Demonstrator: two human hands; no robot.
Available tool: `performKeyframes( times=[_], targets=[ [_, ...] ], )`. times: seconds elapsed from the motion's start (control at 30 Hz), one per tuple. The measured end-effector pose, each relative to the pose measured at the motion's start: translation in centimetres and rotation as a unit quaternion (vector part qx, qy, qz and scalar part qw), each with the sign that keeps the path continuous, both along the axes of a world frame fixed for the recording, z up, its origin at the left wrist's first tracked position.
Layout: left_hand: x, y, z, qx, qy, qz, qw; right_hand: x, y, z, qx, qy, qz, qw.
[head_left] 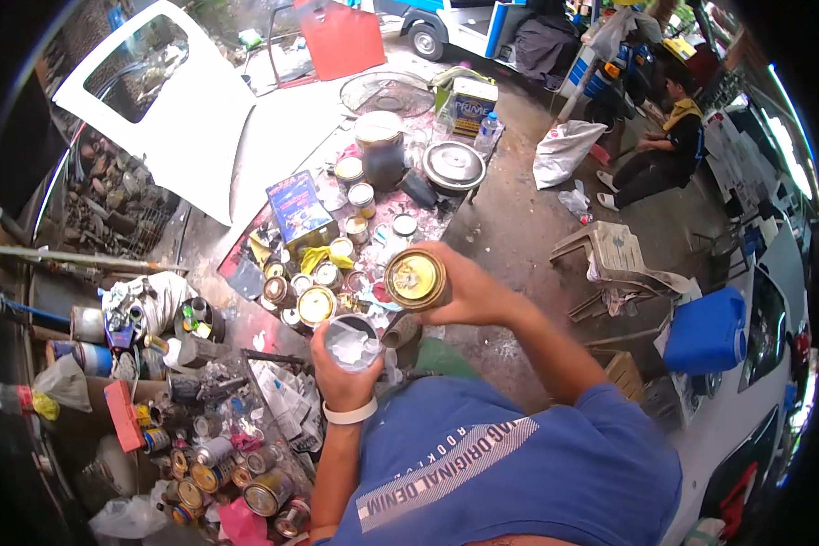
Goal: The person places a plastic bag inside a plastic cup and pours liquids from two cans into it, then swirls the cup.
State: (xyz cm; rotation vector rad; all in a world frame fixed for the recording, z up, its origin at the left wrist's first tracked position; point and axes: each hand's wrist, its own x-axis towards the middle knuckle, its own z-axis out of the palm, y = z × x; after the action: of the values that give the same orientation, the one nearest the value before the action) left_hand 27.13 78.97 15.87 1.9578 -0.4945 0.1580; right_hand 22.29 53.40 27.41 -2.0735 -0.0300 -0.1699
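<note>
In my left hand, wrapped by the fingers, is a clear plastic cup with whitish material inside. My right hand grips a round paint can with a stained yellow top, held higher than the cup and to its right. The two containers are apart. Just beyond them stands a low table crowded with small paint cans, among them an open-looking tin with a pale yellow top. A yellow cloth lies between the cans, beside a blue rectangular tin.
A large dark-stained pail and a round metal lid or basin stand farther back on the table. Piled used cans lie at lower left. Plastic chairs and a blue jerrycan are at right. A person sits far right.
</note>
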Motion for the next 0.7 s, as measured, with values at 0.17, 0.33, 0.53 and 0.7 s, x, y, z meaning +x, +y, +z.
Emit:
performKeyframes(
  times=[0.17,0.33,0.53,0.7],
  targets=[
    [-0.1,0.0,0.6,-0.016,0.006,0.0,1.0,2.1,0.2,5.8,-0.208,0.045,0.098,0.972],
    [0.0,-0.1,1.8,-0.013,-0.02,-0.011,1.0,4.1,2.1,8.5,-0.383,-0.022,0.192,0.904],
    [-0.4,-0.1,2.0,-0.028,-0.029,0.004,0.999,6.3,5.6,10.8,-0.526,-0.041,0.288,0.799],
    [-0.9,-0.3,2.5,-0.025,-0.037,0.013,0.999,7.4,8.1,12.5,-0.634,0.045,0.323,0.702]
  ],
)
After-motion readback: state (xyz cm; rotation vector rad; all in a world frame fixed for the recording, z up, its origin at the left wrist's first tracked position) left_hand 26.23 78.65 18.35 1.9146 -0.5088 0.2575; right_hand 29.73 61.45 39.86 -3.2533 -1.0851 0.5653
